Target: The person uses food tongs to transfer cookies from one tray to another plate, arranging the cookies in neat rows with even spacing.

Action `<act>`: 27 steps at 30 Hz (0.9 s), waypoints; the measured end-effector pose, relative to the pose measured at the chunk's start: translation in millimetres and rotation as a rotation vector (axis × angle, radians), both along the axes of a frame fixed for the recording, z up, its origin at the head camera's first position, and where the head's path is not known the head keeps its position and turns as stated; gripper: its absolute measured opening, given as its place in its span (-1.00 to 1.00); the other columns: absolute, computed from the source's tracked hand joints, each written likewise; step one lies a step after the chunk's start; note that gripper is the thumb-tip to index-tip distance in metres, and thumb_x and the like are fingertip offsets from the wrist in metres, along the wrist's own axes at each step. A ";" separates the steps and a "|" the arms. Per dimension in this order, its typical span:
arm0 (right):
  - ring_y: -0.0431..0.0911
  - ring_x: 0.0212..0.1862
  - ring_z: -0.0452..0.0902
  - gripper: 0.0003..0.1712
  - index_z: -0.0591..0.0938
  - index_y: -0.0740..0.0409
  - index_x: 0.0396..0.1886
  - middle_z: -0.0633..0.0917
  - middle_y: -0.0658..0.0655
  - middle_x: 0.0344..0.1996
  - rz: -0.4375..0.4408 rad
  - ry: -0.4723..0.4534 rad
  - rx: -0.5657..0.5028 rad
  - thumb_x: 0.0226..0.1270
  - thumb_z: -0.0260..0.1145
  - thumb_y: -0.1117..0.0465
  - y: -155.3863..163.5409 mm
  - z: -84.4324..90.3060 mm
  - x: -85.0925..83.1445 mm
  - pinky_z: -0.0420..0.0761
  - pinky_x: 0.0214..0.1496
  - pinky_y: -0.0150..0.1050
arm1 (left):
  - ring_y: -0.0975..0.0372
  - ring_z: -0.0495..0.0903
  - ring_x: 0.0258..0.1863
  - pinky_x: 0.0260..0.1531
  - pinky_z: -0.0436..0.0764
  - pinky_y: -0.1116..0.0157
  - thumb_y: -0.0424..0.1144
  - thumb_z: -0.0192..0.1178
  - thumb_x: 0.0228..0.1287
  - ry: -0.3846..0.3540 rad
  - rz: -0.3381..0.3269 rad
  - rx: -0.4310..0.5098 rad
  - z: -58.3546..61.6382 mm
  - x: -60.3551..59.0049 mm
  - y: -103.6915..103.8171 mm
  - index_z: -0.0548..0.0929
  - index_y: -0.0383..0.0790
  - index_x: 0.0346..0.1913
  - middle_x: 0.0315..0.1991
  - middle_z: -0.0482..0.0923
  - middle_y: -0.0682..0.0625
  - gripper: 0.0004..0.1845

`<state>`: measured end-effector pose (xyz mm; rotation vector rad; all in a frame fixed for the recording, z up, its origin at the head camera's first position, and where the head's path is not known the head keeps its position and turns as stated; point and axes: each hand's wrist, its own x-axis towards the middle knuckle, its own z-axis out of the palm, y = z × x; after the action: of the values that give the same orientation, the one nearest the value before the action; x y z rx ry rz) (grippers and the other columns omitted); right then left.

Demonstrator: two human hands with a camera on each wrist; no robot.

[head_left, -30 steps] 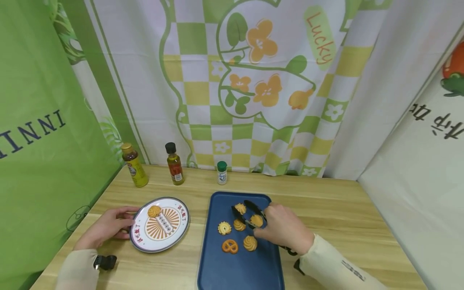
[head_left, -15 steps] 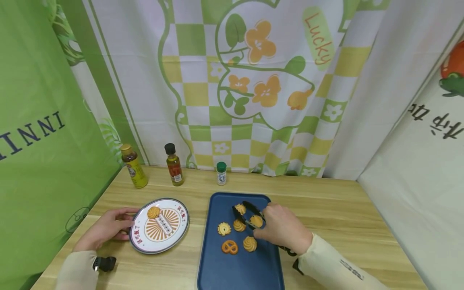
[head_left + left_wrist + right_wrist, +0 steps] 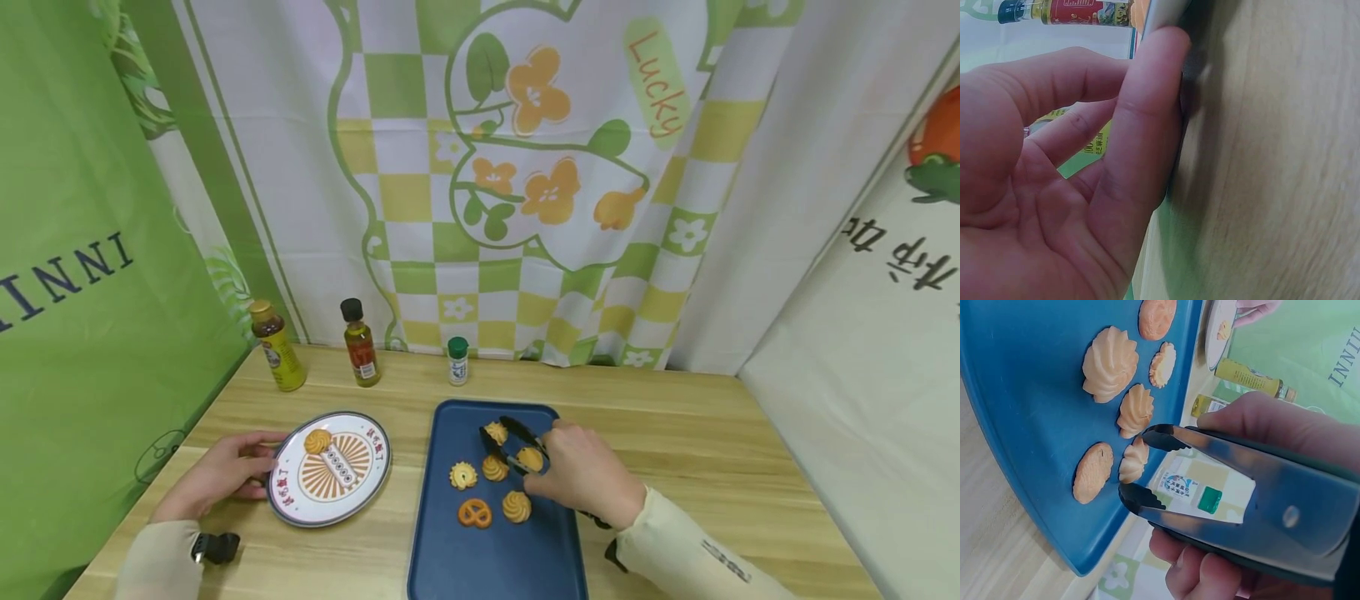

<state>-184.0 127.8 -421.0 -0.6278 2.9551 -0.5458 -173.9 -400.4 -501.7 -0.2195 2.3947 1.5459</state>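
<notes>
At the left, my left hand [image 3: 225, 471] holds the rim of a white plate [image 3: 360, 492] between thumb and fingers; the plate sits slightly tilted and carries one swirled cookie [image 3: 318, 442]. My right hand [image 3: 585, 471] grips black-and-metal food tongs [image 3: 1297, 494] over a blue tray [image 3: 495, 562]. The spread tong tips stand on either side of a swirled cookie [image 3: 1134, 461] near the tray's far end. Around it on the tray lie a round flat cookie [image 3: 530, 458], two more swirled cookies [image 3: 495, 468], a flower-shaped cookie [image 3: 463, 475] and a pretzel [image 3: 475, 513].
Along the back of the wooden table [image 3: 652, 400] stand a yellow-labelled bottle [image 3: 281, 354], an oil bottle [image 3: 361, 346] with a black cap and a small green-capped shaker [image 3: 458, 362]. Patterned curtains [image 3: 420, 200] hang behind, with a green cloth wall [image 3: 90, 375] on the left.
</notes>
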 end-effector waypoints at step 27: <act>-0.20 -0.66 0.09 -0.56 0.51 0.00 -0.70 0.49 0.04 -0.49 0.039 0.028 -0.034 0.18 0.60 0.10 -17.1 -1.7 -6.5 0.17 -0.61 -0.36 | 0.17 0.75 -0.26 -0.25 0.96 0.21 -0.46 0.19 0.63 0.008 -0.005 0.011 -0.2 1.2 -0.5 0.26 -0.56 0.67 0.10 0.61 -0.30 -0.33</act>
<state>-190.6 110.7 -422.7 -0.7006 2.9586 -0.5895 -172.6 -400.9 -501.9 -0.2056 2.3899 1.5606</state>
